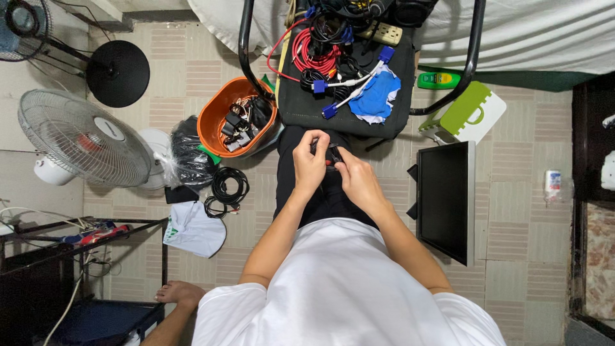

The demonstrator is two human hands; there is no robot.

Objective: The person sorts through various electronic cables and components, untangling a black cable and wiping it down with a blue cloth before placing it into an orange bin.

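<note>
My left hand (309,161) and my right hand (356,177) meet in front of me above my dark trousers. Both pinch a small dark cable piece with a red part (330,158) between their fingers. Just beyond them stands a dark chair seat (301,96) heaped with cables: a red coiled cable (315,56), black cords, a white cable with blue plugs (349,86) and a blue cloth (378,96).
An orange tub (218,118) of adapters sits left of the chair, with a black cable coil (229,184) and a black plastic bag (186,154) beside it. A white fan (77,138) stands far left. A black monitor (445,198) leans at right, near a green and white box (473,112).
</note>
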